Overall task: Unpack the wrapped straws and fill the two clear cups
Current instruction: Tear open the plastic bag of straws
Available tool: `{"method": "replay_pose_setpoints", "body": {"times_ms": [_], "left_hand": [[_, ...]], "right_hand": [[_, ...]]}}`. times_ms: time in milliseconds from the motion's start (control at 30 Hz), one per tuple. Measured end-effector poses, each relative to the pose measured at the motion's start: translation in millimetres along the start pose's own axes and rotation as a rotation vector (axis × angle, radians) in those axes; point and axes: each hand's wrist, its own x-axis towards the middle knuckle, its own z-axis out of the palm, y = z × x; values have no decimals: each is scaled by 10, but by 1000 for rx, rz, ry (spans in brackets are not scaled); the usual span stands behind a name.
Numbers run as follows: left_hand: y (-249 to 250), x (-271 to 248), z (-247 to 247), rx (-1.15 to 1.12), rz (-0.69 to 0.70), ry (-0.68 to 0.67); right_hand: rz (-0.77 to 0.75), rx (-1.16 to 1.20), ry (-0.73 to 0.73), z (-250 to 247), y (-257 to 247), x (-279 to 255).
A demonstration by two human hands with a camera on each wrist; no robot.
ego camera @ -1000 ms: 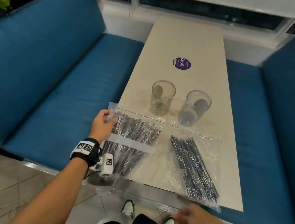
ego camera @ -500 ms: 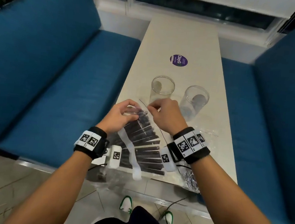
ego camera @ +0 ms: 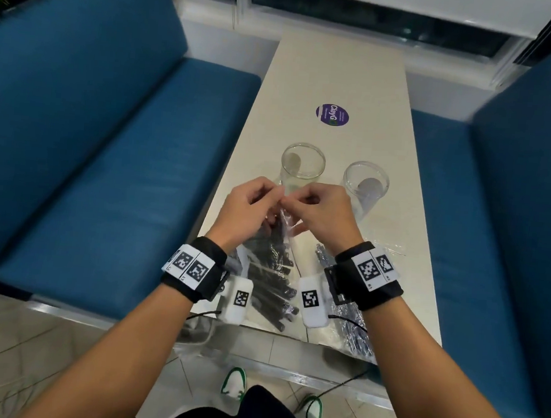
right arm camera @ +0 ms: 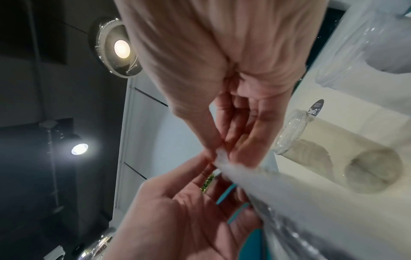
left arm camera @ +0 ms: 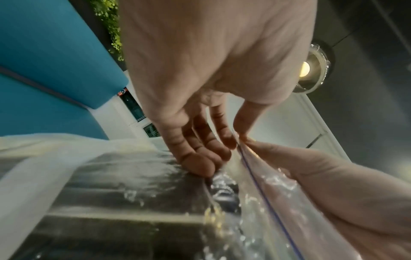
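A clear zip bag point(ego camera: 272, 268) of black wrapped straws hangs upright over the near end of the table, held up by both hands. My left hand point(ego camera: 276, 197) and right hand point(ego camera: 289, 203) pinch its top edge close together. In the left wrist view the left hand point(left arm camera: 239, 137) nips the zip strip point(left arm camera: 262, 191) against the right hand point(left arm camera: 333, 176). The right wrist view shows the right hand point(right arm camera: 220, 149) pinching the same bag point(right arm camera: 289, 193). Two clear cups point(ego camera: 302, 168) point(ego camera: 365, 186) stand just beyond the hands. A second straw bag point(ego camera: 353, 333) lies on the table at the right.
The long beige table point(ego camera: 337, 75) carries a purple round sticker point(ego camera: 332, 114) past the cups. Blue benches point(ego camera: 107, 149) point(ego camera: 498, 210) flank it on both sides. Cables trail from the wrist cameras over the table's near edge.
The right hand came up from the table's near edge to the left bag. Both hands lifted that bag upright and drew together at its top edge.
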Motion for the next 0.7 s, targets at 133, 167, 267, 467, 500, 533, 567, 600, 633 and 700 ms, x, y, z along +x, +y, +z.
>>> {"method": "replay_pose_setpoints", "body": {"times_ms": [133, 167, 267, 467, 500, 533, 567, 600, 633, 700], "left_hand": [[-25, -9, -13, 16, 81, -30], [-19, -21, -1, 24, 103, -35], [14, -62, 68, -92, 98, -21], [38, -126, 98, -301, 27, 12], [43, -129, 84, -267, 31, 49], [57, -125, 68, -233, 38, 88], [61, -109, 52, -211, 40, 130], [65, -94, 39, -207, 30, 173], [73, -91, 32, -223, 14, 208], [104, -135, 56, -231, -4, 222]], "right_hand": [[39, 170, -62, -9, 25, -16], [53, 208, -54, 19, 19, -32], [70, 278, 6, 131, 11, -71], [95, 310, 58, 109, 26, -87], [75, 231, 15, 108, 26, -117], [55, 129, -10, 106, 26, -155], [32, 18, -18, 101, 15, -199], [6, -68, -15, 100, 26, -229], [-19, -116, -5, 101, 30, -253], [-59, -147, 40, 101, 70, -259]]}}
